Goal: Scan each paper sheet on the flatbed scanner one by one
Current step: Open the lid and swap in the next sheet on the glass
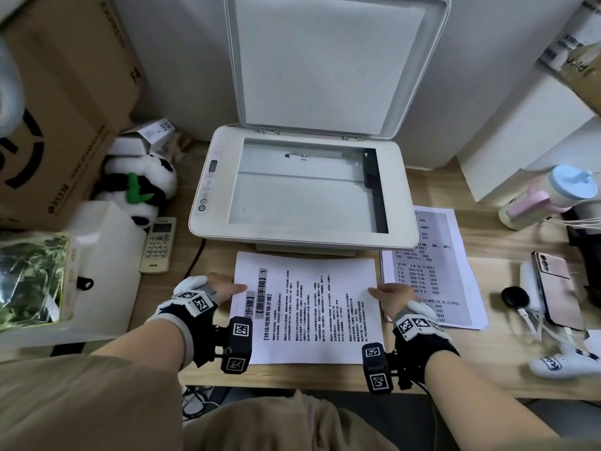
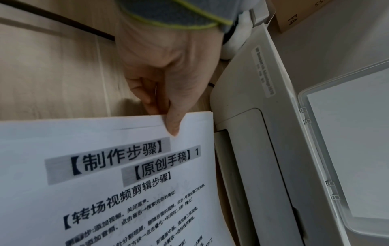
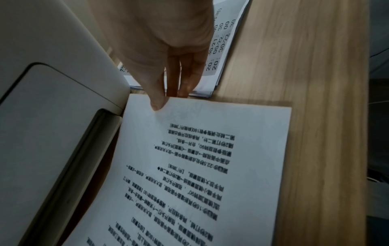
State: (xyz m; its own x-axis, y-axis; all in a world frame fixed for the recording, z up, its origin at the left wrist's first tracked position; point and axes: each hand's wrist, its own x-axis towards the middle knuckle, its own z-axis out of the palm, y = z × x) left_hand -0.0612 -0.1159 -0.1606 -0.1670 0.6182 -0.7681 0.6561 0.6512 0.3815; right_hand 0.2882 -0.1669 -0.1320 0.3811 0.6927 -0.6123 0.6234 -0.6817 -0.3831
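Note:
The white flatbed scanner (image 1: 302,190) stands at the desk's middle with its lid (image 1: 328,60) raised and its glass bare. In front of it lies a printed paper sheet (image 1: 309,307) on top of another sheet that peeks out at its left. My left hand (image 1: 224,286) pinches the top sheet's left edge, thumb on top and fingers under it (image 2: 164,116). At the opposite edge my right hand (image 1: 390,292) pinches the same sheet the same way (image 3: 166,98). A second stack of printed sheets (image 1: 432,271) lies to the right, partly under the scanner's corner.
A remote control (image 1: 158,245), a panda plush (image 1: 140,187), a white bin (image 1: 104,255) and a cardboard box (image 1: 65,109) crowd the left side. On the right are a phone (image 1: 556,288), a drinking bottle (image 1: 549,193) and cables. The desk's front edge runs just behind my wrists.

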